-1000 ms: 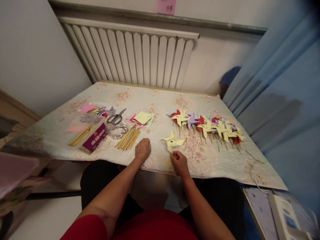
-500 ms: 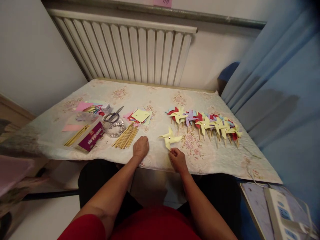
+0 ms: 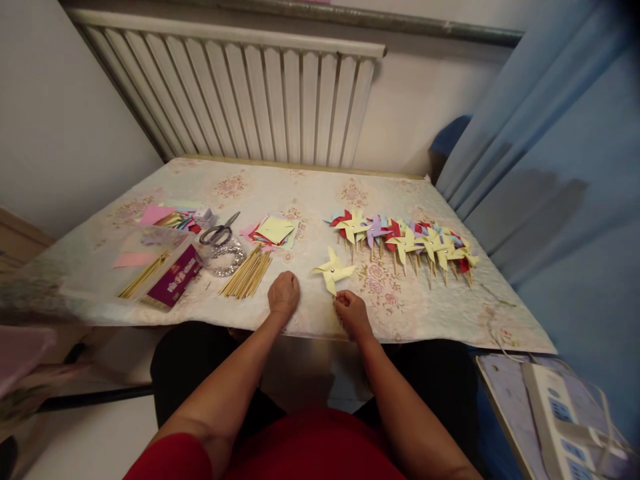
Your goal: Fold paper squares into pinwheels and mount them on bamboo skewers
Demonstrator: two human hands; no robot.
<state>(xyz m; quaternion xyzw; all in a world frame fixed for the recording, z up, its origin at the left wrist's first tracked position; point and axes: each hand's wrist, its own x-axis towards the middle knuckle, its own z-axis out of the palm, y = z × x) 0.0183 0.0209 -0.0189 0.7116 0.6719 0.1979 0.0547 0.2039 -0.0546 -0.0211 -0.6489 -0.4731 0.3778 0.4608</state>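
Note:
My right hand [image 3: 351,313] pinches the thin stick of a yellow paper pinwheel [image 3: 333,271] near the front edge of the table. The pinwheel's blades face up and a small round pin shows at its centre. Most of the stick is hidden by the fingers. My left hand [image 3: 284,291] rests on the cloth as a loose fist, its fingertips tucked out of sight. Just left of it lies a bundle of wooden sticks [image 3: 246,275]. Beyond these is a stack of coloured paper squares [image 3: 275,230], a yellow one on top.
Several finished pinwheels [image 3: 406,245] lie in a row at the right. On the left are scissors [image 3: 218,233], a bag of small shiny pins [image 3: 227,260], a purple-labelled box [image 3: 175,275] and pink paper [image 3: 156,214]. A power strip [image 3: 560,417] sits beside the table, below a blue curtain [image 3: 550,153].
The view has shifted slightly. The right hand keeps its pinch on the yellow pinwheel, whose blades have turned a little. The left hand stays in nearly the same place.

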